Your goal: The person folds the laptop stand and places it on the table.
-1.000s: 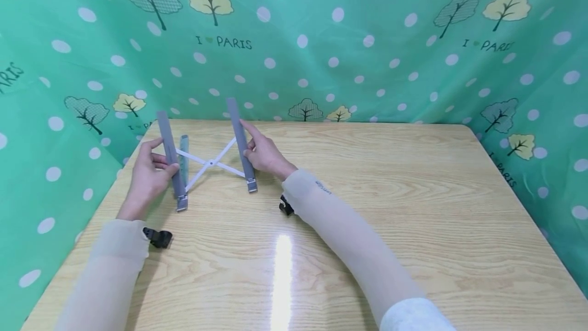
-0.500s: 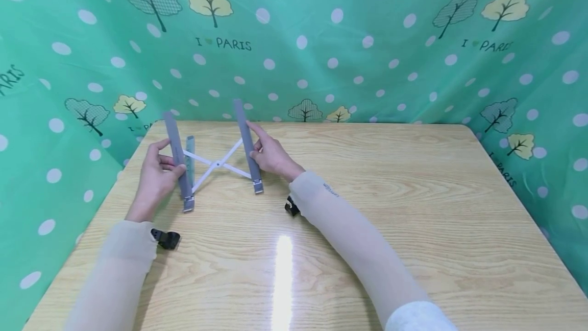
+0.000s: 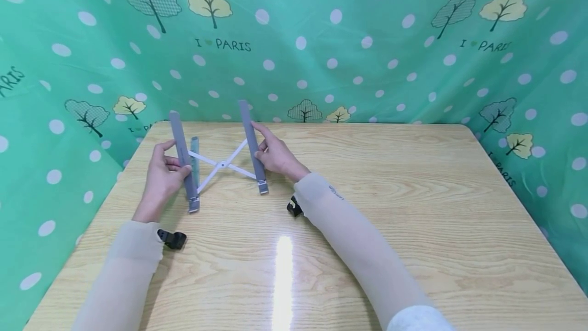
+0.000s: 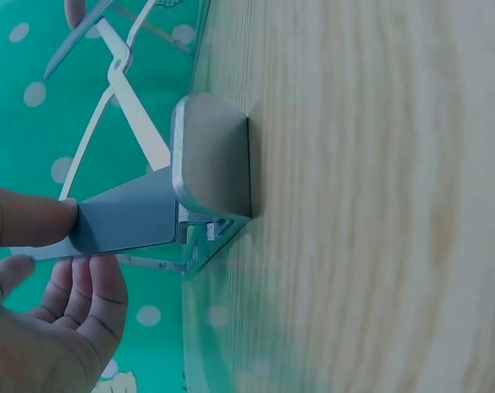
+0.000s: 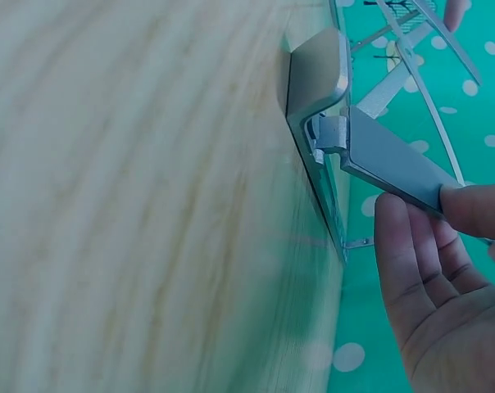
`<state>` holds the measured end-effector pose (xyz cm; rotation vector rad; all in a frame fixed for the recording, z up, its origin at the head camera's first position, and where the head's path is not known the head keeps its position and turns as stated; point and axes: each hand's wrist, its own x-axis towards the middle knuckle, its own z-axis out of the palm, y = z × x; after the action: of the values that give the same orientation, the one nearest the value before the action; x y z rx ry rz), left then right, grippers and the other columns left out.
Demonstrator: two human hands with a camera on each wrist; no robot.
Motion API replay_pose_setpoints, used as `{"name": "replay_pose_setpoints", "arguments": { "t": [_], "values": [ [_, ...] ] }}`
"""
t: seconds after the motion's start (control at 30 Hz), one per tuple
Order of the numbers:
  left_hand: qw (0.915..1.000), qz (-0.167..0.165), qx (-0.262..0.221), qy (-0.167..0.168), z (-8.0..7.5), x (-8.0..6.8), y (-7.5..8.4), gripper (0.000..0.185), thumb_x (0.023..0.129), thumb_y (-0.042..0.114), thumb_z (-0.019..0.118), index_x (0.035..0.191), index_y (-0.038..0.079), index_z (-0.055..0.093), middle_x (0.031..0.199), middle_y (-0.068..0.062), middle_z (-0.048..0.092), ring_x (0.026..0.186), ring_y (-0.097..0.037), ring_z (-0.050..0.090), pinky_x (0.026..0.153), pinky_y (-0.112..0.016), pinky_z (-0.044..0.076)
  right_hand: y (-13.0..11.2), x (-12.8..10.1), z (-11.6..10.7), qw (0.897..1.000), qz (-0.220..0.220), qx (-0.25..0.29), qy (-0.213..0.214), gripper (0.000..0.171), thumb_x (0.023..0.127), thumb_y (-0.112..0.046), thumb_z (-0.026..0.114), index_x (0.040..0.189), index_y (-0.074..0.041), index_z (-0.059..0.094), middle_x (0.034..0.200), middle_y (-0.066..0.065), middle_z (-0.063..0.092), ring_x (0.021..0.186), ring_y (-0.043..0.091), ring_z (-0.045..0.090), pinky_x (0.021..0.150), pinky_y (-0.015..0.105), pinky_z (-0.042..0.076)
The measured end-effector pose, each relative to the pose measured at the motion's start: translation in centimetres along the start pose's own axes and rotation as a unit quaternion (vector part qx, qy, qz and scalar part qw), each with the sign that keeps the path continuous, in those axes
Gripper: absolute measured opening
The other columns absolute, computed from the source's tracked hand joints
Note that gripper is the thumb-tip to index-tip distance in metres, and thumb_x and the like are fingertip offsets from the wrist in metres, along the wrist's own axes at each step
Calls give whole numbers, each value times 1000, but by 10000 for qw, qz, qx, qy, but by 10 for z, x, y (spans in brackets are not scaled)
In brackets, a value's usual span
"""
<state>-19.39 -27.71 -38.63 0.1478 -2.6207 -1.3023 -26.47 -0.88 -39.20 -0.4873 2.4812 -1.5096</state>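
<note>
Grey folding stand (image 3: pixel 220 160) sits on the wooden table (image 3: pixel 367 193), far left. Left hand (image 3: pixel 163 175) pinches its left bar, right hand (image 3: pixel 275 155) its right bar. Stand appears partly spread; cross-links not yet flat.

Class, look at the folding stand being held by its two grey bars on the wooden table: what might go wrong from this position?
1. Fingers may get pinched: the left hand and right hand grip the grey bars right beside the white crossed links, which scissor together.
2. The stand might slip: only its small metal feet touch the glossy table.
3. It stands near the table's far left corner, so a slide could push it off.
</note>
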Motion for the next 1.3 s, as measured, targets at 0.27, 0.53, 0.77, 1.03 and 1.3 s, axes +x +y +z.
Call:
{"name": "replay_pose_setpoints", "arguments": {
  "t": [0.27,0.53,0.77,1.03,1.3],
  "values": [
    [9999,-94,-58,26,6,-1,4,71,90,-1,59,150,13,24,100,-13,47,83,-18,48,63,-13,45,3,-3,-4,10000,-26,-73,47,82,92,-1,58,151,-42,17,89,8,56,75,20,60,65,26,55],
    [9999,-111,-122,-39,10,-2,7,71,90,-1,58,150,14,23,101,-14,47,84,-19,48,63,-14,46,6,-6,-9,10000,23,-47,0,83,92,-1,57,149,-46,16,92,8,56,78,20,60,66,25,55],
    [9999,-90,-117,-20,13,-3,8,71,90,0,59,150,15,24,101,-14,47,84,-19,48,62,-14,46,7,-9,-12,9999,-7,-141,-19,81,93,-2,56,151,-41,15,92,8,56,78,20,60,65,26,55],
    [9997,-62,-223,-82,17,-3,10,71,90,-1,60,149,16,25,100,-14,48,83,-19,49,63,-15,46,9,-14,-16,9998,34,-173,109,81,93,-2,57,151,-43,17,90,8,56,73,21,60,62,28,56],
    [9997,3,-239,-80,22,-2,13,70,88,-2,60,148,14,27,98,-14,49,81,-19,49,61,-15,46,11,-18,-22,9999,88,-94,34,80,94,-3,55,150,-44,15,93,9,56,77,22,61,64,27,55]
  ]
}}
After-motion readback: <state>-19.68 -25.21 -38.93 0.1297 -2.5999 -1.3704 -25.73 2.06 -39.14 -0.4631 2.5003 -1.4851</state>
